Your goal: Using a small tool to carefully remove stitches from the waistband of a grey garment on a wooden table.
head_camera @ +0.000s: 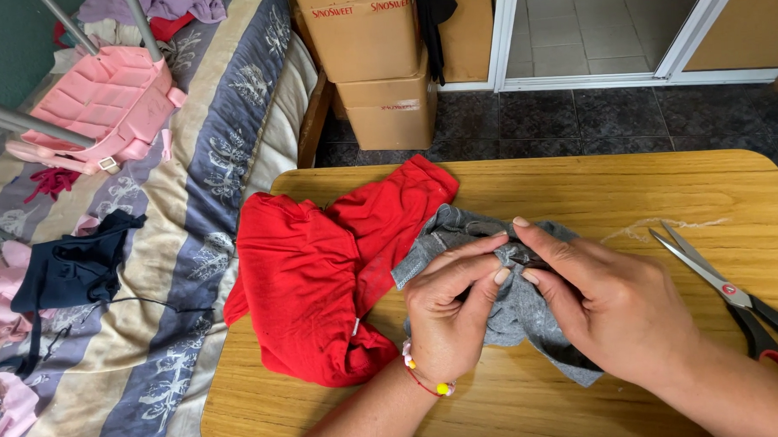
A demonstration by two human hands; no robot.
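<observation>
2 bare forearms were in view, no sleeves. Left hand (pixel 448 315): nails short and unpainted; a thin red cord bracelet (pixel 425 374) sat at the wrist, strung with pink, white and yellow beads. Right hand (pixel 612 301): no rings, no watch, nails plain.

The table (pixel 578 195) served as the landmark. On it, near its middle, lay a cloth (pixel 517 313), with the left hand (pixel 448 315) and right hand (pixel 607 301) both pinching it. Another garment (pixel 322 272) lay on the table's left part, hanging over its left edge. Scissors (pixel 737 297) lay at its right edge. A bed (pixel 149 253) stood left of the table, with a bag (pixel 101 108) on it. Boxes (pixel 375 64) stood stacked behind the table.
</observation>
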